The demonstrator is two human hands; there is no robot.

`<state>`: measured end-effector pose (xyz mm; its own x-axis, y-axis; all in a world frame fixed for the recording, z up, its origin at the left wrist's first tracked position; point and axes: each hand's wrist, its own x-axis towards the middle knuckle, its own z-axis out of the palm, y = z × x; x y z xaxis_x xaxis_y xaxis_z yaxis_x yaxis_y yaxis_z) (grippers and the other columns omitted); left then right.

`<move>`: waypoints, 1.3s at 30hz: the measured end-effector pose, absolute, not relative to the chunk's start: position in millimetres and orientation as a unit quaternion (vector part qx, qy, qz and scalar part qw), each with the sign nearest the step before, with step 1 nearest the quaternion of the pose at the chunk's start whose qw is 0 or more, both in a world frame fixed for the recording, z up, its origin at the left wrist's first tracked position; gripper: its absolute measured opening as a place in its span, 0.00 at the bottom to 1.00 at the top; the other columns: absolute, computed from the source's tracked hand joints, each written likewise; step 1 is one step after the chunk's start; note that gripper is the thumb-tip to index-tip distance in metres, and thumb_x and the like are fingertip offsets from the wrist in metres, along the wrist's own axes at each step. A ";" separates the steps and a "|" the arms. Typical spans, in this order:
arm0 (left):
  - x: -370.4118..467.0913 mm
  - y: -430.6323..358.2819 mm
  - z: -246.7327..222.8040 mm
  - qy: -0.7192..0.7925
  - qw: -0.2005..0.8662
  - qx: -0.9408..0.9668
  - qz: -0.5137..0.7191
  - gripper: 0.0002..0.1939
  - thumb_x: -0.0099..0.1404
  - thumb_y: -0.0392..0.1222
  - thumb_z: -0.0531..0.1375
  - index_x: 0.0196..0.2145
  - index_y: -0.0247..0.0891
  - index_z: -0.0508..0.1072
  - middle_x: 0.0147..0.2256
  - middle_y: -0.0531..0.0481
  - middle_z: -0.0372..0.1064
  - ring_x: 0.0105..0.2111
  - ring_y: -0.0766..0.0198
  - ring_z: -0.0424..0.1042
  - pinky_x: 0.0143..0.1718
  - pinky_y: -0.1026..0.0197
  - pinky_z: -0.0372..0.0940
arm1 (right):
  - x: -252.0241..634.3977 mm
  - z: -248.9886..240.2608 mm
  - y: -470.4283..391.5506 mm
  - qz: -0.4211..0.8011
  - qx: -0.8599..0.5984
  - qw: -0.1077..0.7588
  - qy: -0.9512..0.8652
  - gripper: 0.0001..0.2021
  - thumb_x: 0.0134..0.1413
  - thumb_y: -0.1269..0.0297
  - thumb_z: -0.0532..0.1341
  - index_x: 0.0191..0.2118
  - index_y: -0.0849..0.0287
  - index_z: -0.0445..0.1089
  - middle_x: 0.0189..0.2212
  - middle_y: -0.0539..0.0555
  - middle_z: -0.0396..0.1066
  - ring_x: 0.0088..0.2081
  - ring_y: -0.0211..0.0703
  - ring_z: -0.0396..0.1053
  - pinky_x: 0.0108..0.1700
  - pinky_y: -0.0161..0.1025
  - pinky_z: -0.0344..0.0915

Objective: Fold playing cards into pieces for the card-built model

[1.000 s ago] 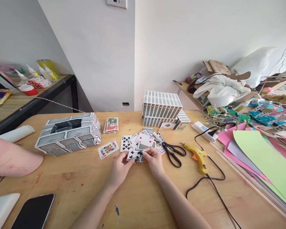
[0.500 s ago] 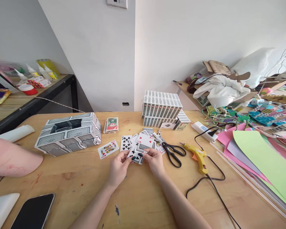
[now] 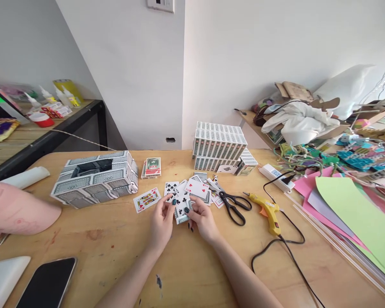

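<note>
Clubs card (image 3: 181, 205) has swung round since earlier; left hand (image 3: 162, 219) and right hand (image 3: 205, 221) pinch it, away from the far edge of the bench (image 3: 189, 265). Keep folds square imo.

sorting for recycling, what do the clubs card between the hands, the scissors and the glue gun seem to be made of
Clubs card: likely smooth card stock, thin with printed pips. Scissors: dull black handles, probably plastic; greyish blades look like metal. Glue gun: smooth, evenly yellow shell, apparently moulded plastic.

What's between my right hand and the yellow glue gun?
The black-handled scissors lie between the right hand and glue gun, in the head view.
</note>
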<state>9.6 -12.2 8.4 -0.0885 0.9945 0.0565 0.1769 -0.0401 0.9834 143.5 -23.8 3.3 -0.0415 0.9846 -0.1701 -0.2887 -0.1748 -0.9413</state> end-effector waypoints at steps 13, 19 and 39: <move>17.4 -20.8 15.3 0.554 0.438 0.526 0.474 0.10 0.63 0.48 0.49 0.31 0.40 0.63 0.23 0.54 0.62 0.22 0.65 0.63 0.23 0.65 0.59 | 124.4 8.1 -34.7 0.634 -0.427 0.518 -0.384 0.20 0.50 0.49 0.58 0.40 0.54 0.51 0.16 0.39 0.63 0.11 0.31 0.57 0.12 0.26 0.52; 18.9 -26.0 23.0 0.517 0.518 0.485 0.479 0.08 0.62 0.47 0.49 0.29 0.41 0.60 0.17 0.59 0.57 0.12 0.68 0.58 0.13 0.66 0.54 | 118.9 9.9 -38.1 0.632 -0.442 0.527 -0.357 0.16 0.53 0.46 0.52 0.37 0.54 0.51 0.14 0.39 0.61 0.09 0.31 0.55 0.09 0.27 0.50; 17.9 -20.2 12.8 0.499 0.562 0.477 0.456 0.16 0.60 0.48 0.51 0.43 0.40 0.67 0.22 0.54 0.65 0.16 0.66 0.63 0.16 0.65 0.59 | 121.8 12.6 -36.1 0.631 -0.444 0.537 -0.340 0.13 0.52 0.51 0.52 0.36 0.53 0.52 0.14 0.40 0.59 0.12 0.34 0.59 0.11 0.30 0.53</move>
<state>17.9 -20.2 12.8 0.0861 0.9885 -0.1245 -0.0372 0.1281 0.9911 121.8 -36.1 12.6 -0.0289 0.9804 -0.1947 -0.3762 -0.1911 -0.9066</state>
